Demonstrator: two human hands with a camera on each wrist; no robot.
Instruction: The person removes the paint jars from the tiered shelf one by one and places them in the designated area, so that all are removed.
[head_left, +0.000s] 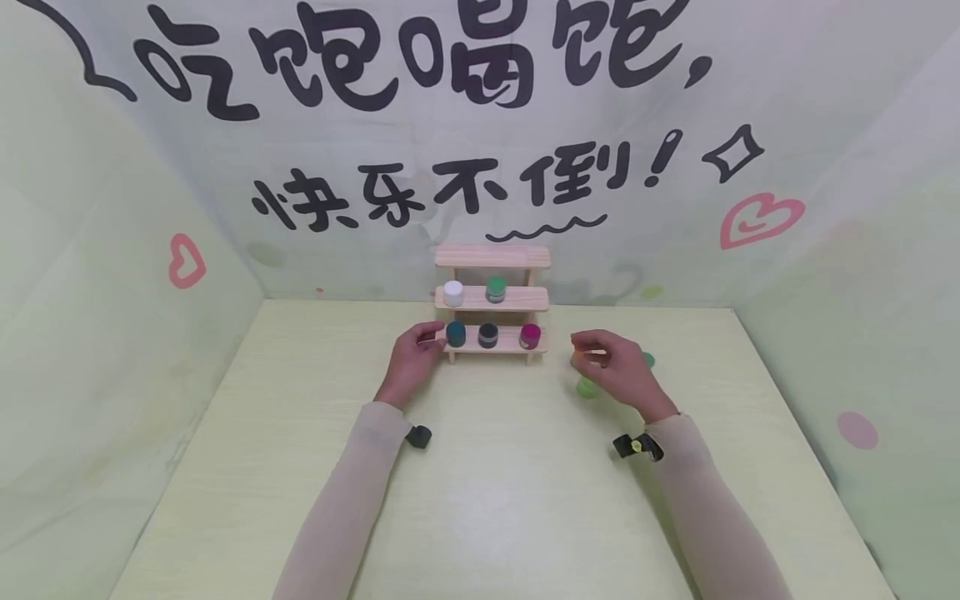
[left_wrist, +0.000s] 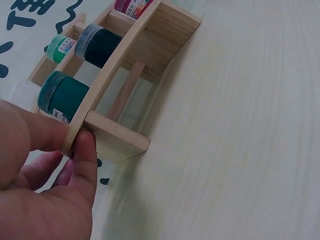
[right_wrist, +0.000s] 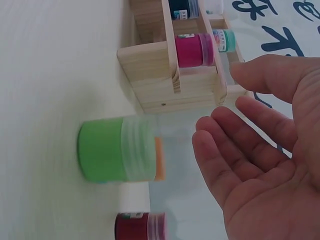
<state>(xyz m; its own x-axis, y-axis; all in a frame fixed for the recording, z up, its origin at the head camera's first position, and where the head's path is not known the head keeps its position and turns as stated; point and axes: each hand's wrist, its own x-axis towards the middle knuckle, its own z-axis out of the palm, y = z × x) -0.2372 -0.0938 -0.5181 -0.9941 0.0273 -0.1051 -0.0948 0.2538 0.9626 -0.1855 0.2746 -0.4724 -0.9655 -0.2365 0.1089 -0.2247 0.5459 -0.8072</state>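
While the left hand [head_left: 415,360] pinches one rack [head_left: 474,298], five jars [head_left: 488,336] occupy it.

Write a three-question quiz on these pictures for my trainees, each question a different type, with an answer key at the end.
1. Count: how many jars stand on the wooden rack?

2. Multiple choice: in the head view, which colour stands at the right end of the rack's bottom shelf?
a) white
b) magenta
c) teal

3. True or false: the left hand is gripping the white jar.

Key
1. Five: two on the middle shelf and three on the bottom shelf.
2. b, the magenta jar.
3. False; that hand pinches the left end of the bottom shelf.
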